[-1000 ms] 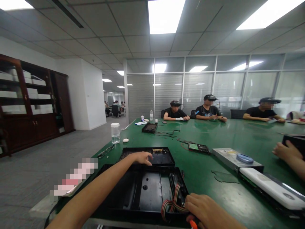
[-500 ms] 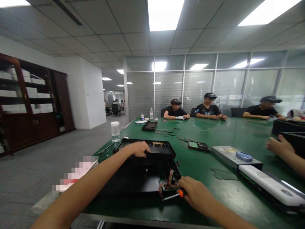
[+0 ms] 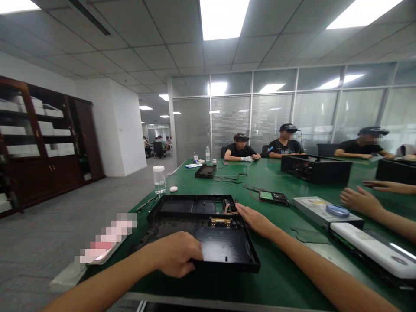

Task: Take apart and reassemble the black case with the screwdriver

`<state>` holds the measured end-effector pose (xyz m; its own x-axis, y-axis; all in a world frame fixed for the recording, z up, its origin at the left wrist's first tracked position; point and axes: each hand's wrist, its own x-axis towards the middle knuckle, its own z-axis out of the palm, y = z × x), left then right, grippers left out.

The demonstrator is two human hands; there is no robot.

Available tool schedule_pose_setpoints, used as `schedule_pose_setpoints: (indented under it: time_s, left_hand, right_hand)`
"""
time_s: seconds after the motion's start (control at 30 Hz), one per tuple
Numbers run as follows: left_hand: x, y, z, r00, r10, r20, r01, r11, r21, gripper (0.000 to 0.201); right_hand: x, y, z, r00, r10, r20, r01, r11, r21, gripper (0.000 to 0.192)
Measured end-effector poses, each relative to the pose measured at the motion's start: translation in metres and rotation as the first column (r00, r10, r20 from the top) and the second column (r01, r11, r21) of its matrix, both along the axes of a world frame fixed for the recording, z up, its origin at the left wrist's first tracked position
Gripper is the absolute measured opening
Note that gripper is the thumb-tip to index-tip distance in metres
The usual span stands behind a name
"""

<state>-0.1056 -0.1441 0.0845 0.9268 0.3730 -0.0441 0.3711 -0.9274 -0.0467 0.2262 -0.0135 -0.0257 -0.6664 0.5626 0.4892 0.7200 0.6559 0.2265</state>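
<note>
Black case (image 3: 208,234) now lies flat at lower centre of worktop (image 3: 292,255). Left hand (image 3: 177,253) grips its near edge, steadying; right hand (image 3: 255,219) rests open-fingered at the far corner by the wires (image 3: 227,208).

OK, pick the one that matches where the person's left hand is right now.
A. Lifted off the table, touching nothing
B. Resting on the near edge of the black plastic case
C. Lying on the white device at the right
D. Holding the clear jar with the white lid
B: the left hand is curled over the near edge of the black plastic case, while the clear jar stands untouched farther back on the green table.
</note>
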Motion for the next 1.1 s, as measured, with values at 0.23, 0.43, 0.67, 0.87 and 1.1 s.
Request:
schedule_pose_setpoints:
  time_s: [0.23, 0.43, 0.67, 0.87, 1.1]
  left_hand:
    - [0.005, 0.025, -0.029, 0.993, 0.086, -0.084, -0.094, 0.991, -0.095, 0.017]
    - [0.018, 0.093, -0.028, 0.963, 0.230, 0.138, -0.242, 0.967, 0.080, 0.035]
    - [0.022, 0.148, -0.059, 0.944, 0.329, 0.031, -0.329, 0.926, 0.184, 0.022]
    - [0.029, 0.134, -0.049, 0.892, 0.446, -0.076, -0.424, 0.884, 0.198, 0.024]
    - [0.087, 0.102, -0.051, 0.999, -0.008, 0.047, -0.011, 0.918, 0.397, 0.025]
  right_hand:
    - [0.063, 0.010, 0.002, 0.982, -0.187, -0.004, 0.187, 0.982, -0.002, 0.029]
    - [0.047, 0.000, 0.012, 0.976, -0.074, -0.204, 0.036, 0.982, -0.183, 0.026]
    - [-0.001, -0.023, 0.011, 0.970, -0.032, -0.240, -0.046, 0.949, -0.313, 0.029]
    - [-0.009, -0.029, 0.012, 0.952, 0.031, -0.306, -0.139, 0.930, -0.340, 0.029]
    - [0.000, -0.022, 0.012, 0.924, -0.022, -0.383, -0.115, 0.937, -0.331, 0.031]
